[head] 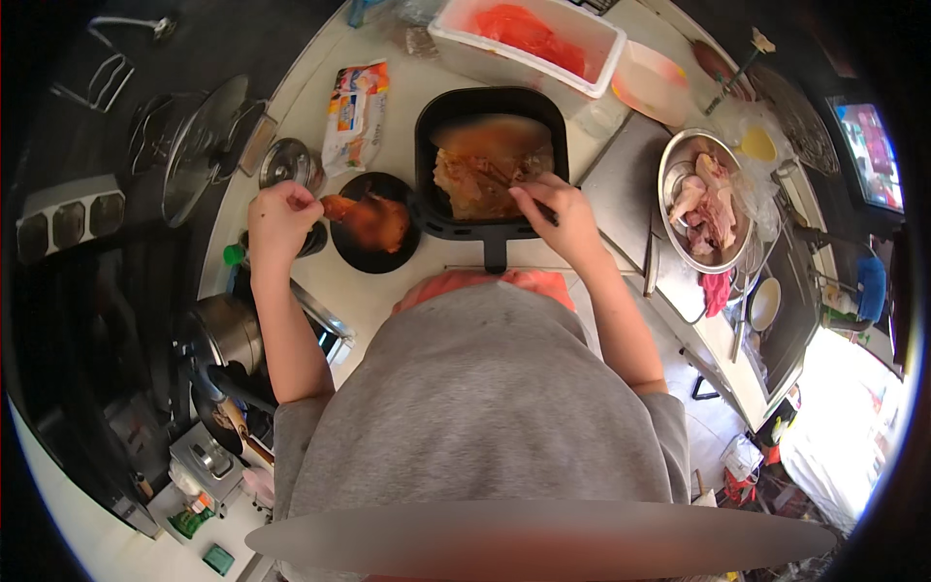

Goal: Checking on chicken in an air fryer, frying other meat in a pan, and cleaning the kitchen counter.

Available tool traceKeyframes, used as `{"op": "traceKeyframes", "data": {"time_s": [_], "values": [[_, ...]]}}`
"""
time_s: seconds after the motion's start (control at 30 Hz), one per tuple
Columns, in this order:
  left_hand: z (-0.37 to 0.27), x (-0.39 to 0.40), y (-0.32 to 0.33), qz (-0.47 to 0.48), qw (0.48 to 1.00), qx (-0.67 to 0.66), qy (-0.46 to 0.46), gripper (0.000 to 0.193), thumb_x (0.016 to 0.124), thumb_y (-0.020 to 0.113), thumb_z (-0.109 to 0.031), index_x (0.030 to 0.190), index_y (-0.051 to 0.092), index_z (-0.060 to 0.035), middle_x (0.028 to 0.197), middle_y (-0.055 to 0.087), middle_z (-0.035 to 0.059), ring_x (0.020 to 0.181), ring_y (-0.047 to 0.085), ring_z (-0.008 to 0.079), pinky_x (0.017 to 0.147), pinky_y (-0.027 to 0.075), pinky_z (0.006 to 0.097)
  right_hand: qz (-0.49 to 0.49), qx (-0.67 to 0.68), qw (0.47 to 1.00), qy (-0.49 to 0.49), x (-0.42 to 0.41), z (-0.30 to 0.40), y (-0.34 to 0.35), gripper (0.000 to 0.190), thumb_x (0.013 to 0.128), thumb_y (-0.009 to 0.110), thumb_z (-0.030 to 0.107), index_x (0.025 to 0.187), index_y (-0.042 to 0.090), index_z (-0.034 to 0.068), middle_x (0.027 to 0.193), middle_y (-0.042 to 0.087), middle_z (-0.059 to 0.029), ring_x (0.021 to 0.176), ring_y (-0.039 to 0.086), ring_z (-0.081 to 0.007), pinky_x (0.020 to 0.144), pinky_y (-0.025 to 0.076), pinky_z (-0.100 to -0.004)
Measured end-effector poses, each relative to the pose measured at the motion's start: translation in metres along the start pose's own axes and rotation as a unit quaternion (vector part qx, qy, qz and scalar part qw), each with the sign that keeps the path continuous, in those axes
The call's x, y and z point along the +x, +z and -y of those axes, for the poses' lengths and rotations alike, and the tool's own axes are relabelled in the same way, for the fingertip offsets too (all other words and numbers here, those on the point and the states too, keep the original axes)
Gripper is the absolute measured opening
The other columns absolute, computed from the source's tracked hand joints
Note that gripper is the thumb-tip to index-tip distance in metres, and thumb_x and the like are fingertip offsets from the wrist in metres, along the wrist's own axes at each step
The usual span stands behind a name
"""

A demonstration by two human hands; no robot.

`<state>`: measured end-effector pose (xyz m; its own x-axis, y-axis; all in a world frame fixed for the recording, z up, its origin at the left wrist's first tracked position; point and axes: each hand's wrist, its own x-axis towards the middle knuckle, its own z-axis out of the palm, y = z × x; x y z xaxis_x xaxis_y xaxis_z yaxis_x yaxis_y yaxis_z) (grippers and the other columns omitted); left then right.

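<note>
My right hand (549,207) is closed around dark chopsticks, whose tips reach among browned food (465,189) on a crumpled liner inside a black air fryer basket (429,227). To the left of the basket, a black round plate (349,254) holds a reddish-brown cooked piece of meat (378,222). My left hand (287,214) pinches the narrow end of that piece at the plate's left edge. Part of the food in the basket and on the plate is blurred. The basket's handle (495,254) points towards my body.
Behind the basket stands a white foam box (604,62) with a red bag. A wipes packet (356,116) and a glass lidded jar (287,164) lie back left. On the right are a metal bowl (665,182) of raw meat (709,204) and the sink. A pot (229,338) stands left.
</note>
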<state>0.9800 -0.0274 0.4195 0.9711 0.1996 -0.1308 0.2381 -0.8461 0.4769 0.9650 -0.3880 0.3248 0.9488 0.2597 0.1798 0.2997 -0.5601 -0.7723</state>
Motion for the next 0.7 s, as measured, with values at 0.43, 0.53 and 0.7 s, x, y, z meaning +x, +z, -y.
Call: {"op": "traceKeyframes", "data": {"time_s": [0.43, 0.53, 0.7], "values": [[0.095, 0.013, 0.05, 0.163, 0.971, 0.161, -0.061, 0.012, 0.059, 0.069, -0.014, 0.061, 0.067, -0.003, 0.063, 0.065, 0.016, 0.066, 0.066, 0.0288, 0.067, 0.053, 0.0376, -0.102, 0.051, 0.992, 0.051, -0.02, 0.02, -0.013, 0.012, 0.087, 0.064, 0.008, 0.094, 0.071, 0.001, 0.072, 0.06, -0.0129, 0.061, 0.059, -0.0242, 0.057, 0.046, -0.0315], [0.12, 0.034, 0.081, 0.192, 0.96, 0.204, -0.018, 0.013, 0.06, 0.072, -0.014, 0.062, 0.067, -0.002, 0.058, 0.066, 0.0105, 0.057, 0.067, 0.0221, 0.06, 0.053, 0.034, -0.092, 0.045, 0.993, 0.061, -0.022, 0.028, -0.012, 0.012, 0.087, 0.064, 0.007, 0.093, 0.071, 0.0, 0.074, 0.06, -0.0134, 0.062, 0.06, -0.0238, 0.058, 0.046, -0.0302], [0.121, 0.06, 0.107, 0.206, 0.959, 0.19, -0.041, 0.013, 0.065, 0.075, -0.012, 0.065, 0.068, -0.0016, 0.06, 0.067, 0.009, 0.059, 0.067, 0.0194, 0.061, 0.054, 0.0338, -0.105, 0.072, 0.989, 0.073, -0.029, 0.032, -0.009, 0.012, 0.087, 0.064, 0.006, 0.094, 0.071, -0.001, 0.073, 0.061, -0.0124, 0.062, 0.058, -0.0209, 0.059, 0.046, -0.0291]]}}
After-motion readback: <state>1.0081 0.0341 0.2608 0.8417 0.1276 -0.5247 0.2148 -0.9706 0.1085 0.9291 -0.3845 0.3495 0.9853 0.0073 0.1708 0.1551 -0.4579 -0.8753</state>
